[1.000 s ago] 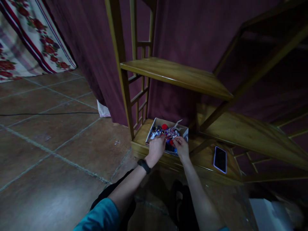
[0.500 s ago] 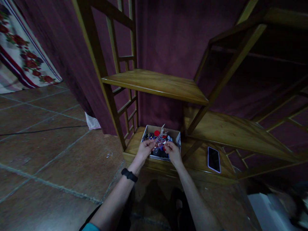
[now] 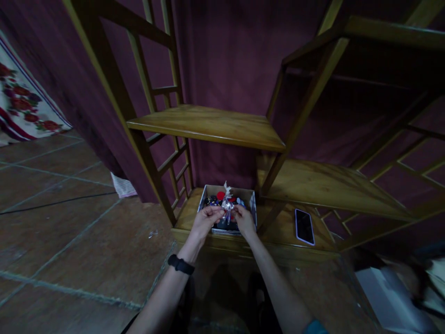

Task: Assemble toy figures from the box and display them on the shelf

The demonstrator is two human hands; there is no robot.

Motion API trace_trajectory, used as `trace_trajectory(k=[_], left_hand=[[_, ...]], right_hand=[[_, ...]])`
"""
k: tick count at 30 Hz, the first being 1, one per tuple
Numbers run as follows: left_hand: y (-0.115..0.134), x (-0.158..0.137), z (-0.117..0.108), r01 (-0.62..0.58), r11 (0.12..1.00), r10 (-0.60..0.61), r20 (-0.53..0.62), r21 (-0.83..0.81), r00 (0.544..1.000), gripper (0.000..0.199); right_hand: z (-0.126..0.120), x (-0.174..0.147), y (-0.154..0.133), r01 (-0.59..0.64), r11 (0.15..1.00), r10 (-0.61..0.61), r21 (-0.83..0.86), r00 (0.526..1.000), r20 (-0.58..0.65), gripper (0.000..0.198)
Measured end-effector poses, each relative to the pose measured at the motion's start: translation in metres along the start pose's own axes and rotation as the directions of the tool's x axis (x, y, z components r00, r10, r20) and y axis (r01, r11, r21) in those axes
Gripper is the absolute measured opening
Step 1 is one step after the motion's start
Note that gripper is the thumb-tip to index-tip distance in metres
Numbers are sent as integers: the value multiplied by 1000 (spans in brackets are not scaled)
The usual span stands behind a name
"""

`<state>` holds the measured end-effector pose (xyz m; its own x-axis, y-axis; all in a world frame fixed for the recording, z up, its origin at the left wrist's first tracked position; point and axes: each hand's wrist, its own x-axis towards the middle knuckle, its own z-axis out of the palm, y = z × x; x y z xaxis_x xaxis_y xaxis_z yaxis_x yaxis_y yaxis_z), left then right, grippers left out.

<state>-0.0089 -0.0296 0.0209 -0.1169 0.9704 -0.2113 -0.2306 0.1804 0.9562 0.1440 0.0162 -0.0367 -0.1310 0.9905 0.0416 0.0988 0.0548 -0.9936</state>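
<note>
Your left hand (image 3: 206, 221) and right hand (image 3: 244, 221) draw closer; fingers pinch the shiny clear plastic wrapper (image 3: 227, 204), securing both sides above the white cardboard box (image 3: 253, 208), near the brown wooden shelf (image 3: 187, 215)'s left edge.

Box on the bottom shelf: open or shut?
Open: no lid covers the box, and a red item shows inside its walls.

Shiny, crumpled clear piece (image 3: 227, 205): roughly upright, over open box (image 3: 253, 205) near left edge of bottom shelf (image 3: 186, 215).
</note>
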Motion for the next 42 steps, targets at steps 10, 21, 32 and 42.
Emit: trace_trajectory(k=[10, 21, 32, 42], left_hand=[[-4, 2, -11, 41, 999, -39, 44, -25, 998, 45], [-7, 2, -4, 13, 995, -10, 27, -102, 1000, 40], [0, -1, 7, -99, 987, 85, -120, -123, 989, 31], [-11, 15, 1, -269, 957, 289, -257, 111, 922, 24]], right_hand=[[18, -7, -8, -123, 947, 99, 295, 990, 95, 31], [24, -12, -19, 15, 987, -33, 162, 994, 107, 25], [17, -7, -19, 5, 968, -18, 250, 999, 50, 27], [7, -16, -29, -158, 914, 97, 373, 980, 176, 40]])
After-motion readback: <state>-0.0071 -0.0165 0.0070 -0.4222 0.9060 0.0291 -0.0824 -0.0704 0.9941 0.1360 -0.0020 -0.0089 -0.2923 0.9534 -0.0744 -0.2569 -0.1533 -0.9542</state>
